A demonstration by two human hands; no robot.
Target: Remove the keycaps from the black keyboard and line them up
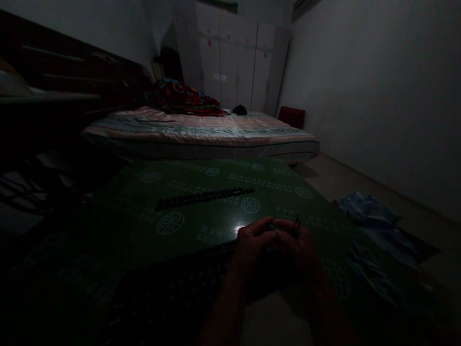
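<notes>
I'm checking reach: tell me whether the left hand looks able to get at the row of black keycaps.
Probably yes: the row of black keycaps lies ahead of the left hand, with only printed green board between, though that hand meets the right hand.

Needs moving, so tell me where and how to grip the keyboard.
Probably pinch the keyboard by its left end, coming from the left: it lies long and flat, that end uncovered, while left hand and right hand are over its right part.

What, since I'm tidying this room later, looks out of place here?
A row of what look like keycaps lies on the green surface, apart from the keyboard. Bluish cloth at the right lies crumpled rather than folded.
</notes>
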